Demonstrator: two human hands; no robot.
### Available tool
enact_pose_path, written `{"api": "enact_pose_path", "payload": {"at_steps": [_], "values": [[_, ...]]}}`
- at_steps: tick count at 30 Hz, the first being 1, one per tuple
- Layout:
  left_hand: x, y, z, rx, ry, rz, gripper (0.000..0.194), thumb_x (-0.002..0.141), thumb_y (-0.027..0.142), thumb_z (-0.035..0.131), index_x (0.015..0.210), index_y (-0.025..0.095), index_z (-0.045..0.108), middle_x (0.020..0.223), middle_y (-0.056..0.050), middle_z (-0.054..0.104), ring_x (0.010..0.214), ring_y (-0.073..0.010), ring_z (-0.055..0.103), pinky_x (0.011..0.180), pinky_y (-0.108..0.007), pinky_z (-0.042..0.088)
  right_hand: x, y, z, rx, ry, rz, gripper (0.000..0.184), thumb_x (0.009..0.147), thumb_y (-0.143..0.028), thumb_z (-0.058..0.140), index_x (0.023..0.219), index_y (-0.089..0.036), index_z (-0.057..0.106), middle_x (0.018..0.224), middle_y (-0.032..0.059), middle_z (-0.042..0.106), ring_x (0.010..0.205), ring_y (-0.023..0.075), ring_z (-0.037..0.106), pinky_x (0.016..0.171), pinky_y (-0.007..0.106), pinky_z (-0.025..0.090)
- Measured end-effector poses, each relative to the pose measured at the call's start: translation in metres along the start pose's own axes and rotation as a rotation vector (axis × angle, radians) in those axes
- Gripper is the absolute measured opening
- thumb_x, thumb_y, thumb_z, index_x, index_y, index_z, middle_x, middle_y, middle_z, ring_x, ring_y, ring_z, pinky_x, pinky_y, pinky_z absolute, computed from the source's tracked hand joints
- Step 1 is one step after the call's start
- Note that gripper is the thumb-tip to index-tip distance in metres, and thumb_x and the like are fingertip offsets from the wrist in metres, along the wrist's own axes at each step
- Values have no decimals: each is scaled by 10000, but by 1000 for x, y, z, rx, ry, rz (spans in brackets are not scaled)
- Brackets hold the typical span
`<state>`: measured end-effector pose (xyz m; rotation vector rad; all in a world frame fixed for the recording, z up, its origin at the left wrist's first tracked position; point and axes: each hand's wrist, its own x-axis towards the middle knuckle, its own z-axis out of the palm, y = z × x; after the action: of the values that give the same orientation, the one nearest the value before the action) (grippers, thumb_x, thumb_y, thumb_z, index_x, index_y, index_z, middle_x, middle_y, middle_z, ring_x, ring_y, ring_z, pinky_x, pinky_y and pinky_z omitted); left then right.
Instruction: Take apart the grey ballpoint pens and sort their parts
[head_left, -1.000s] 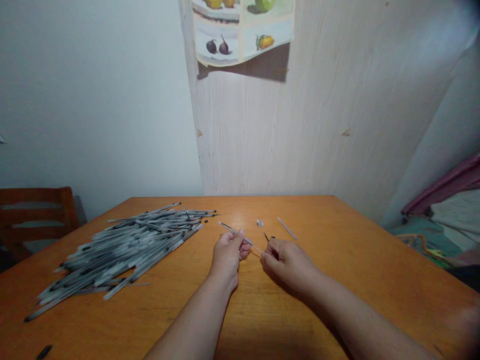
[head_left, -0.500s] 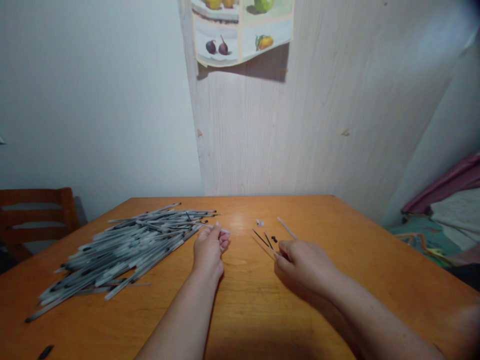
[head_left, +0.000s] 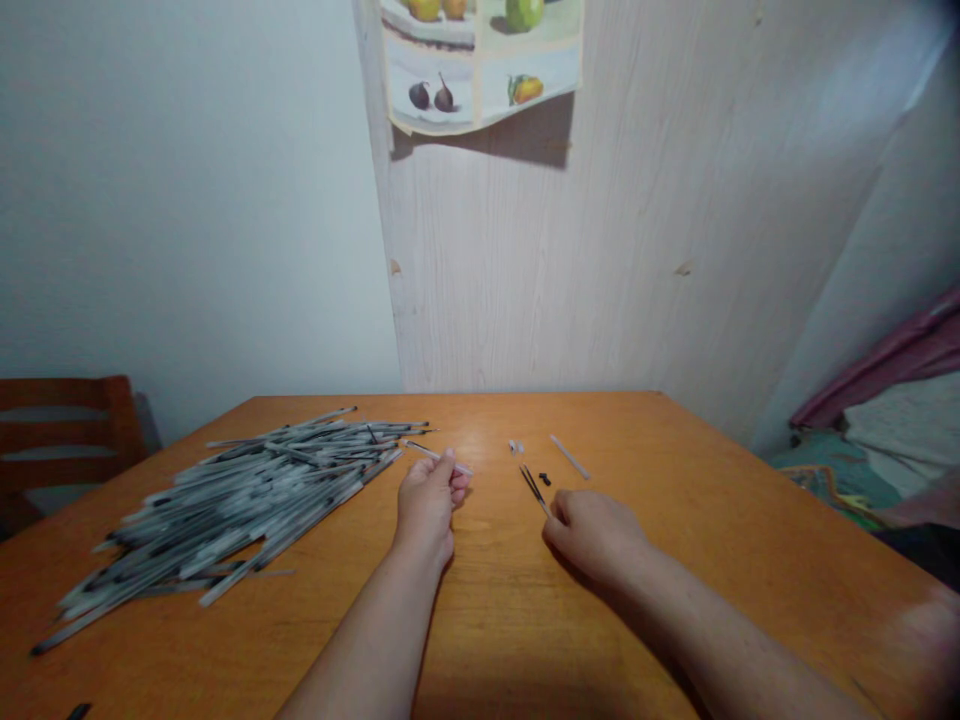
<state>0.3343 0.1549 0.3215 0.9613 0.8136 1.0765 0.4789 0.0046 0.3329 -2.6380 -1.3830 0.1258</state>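
Note:
My left hand is closed, with a slim clear pen pinched between thumb and fingers. The pen points up and left, towards a large pile of pens with clear barrels and dark ends. On the right, my right hand rests low over the table with its fingertips together on thin pen refills. Their dark ends stick out side by side, and the fingers hide their near ends. Just beyond lie small black pen parts, small clear pieces and an empty clear barrel.
The wooden table reaches back to the wall. A wooden chair stands at the left. A small black piece lies near the front left. Cloths are heaped beyond the right edge, and a fruit picture hangs on the wall.
My right hand has moved slightly towards me, off the clear barrel's near end. The refills at its fingertips were spread apart and now lie close together. My left hand still holds the pen.

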Motion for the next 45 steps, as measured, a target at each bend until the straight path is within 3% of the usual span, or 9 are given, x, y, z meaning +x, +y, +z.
{"api": "enact_pose_path", "payload": {"at_steps": [10, 17, 22, 28, 32, 37, 40, 45], "values": [[0, -9, 2, 24, -43, 16, 396, 722, 489, 787, 764, 160, 571, 692, -35, 664, 557, -78, 555, 499, -171, 396, 7, -6, 8, 38, 12, 50, 248, 877, -321, 487, 902, -196, 700, 885, 119, 746, 797, 256, 680, 571, 312, 314], [-3, -9, 3, 49, -73, 14, 407, 715, 507, 785, 760, 156, 583, 701, -39, 666, 583, -85, 568, 511, -173, 407, 9, -5, 9, 106, 10, 62, 196, 876, -315, 518, 821, -194, 662, 831, 101, 728, 739, 225, 645, 552, 300, 276], [-7, -9, 4, 48, -124, -5, 411, 712, 505, 793, 770, 154, 586, 721, -42, 668, 577, -82, 565, 508, -177, 400, 7, -3, 11, 234, 133, -24, 204, 894, -328, 512, 760, -200, 596, 717, 59, 673, 658, 179, 569, 564, 286, 278], [-17, -8, 10, 32, -255, -72, 437, 668, 507, 832, 767, 164, 580, 696, -21, 641, 548, -72, 523, 506, -182, 365, 1, -13, 17, 595, 300, -280, 204, 943, -345, 487, 866, -197, 605, 722, 11, 630, 673, 155, 559, 624, 265, 378], [-25, -11, 15, 51, -342, -106, 424, 662, 489, 842, 730, 163, 580, 668, -4, 601, 583, -79, 517, 536, -186, 370, 1, -18, 23, 719, 313, -336, 249, 940, -400, 530, 971, -183, 647, 777, 17, 647, 708, 156, 583, 651, 263, 426], [-27, -19, 19, 61, -379, -137, 430, 657, 493, 848, 710, 167, 573, 668, 2, 589, 598, -81, 502, 556, -192, 366, 4, -21, 24, 749, 297, -369, 252, 944, -364, 523, 862, -184, 679, 751, 17, 662, 688, 148, 572, 645, 261, 430], [-27, -20, 19, 69, -381, -137, 429, 654, 506, 847, 760, 164, 611, 688, -3, 605, 606, -87, 517, 566, -199, 377, 11, -15, 23, 745, 314, -328, 258, 923, -353, 523, 792, -183, 665, 710, 9, 645, 658, 143, 550, 619, 258, 412], [-27, -19, 19, 78, -348, -126, 429, 683, 502, 823, 867, 155, 651, 777, -35, 656, 640, -98, 569, 583, -208, 412, 33, 12, 17, 781, 457, -103, 298, 903, -398, 503, 710, -192, 599, 623, -5, 562, 605, 142, 492, 567, 253, 356]]}}
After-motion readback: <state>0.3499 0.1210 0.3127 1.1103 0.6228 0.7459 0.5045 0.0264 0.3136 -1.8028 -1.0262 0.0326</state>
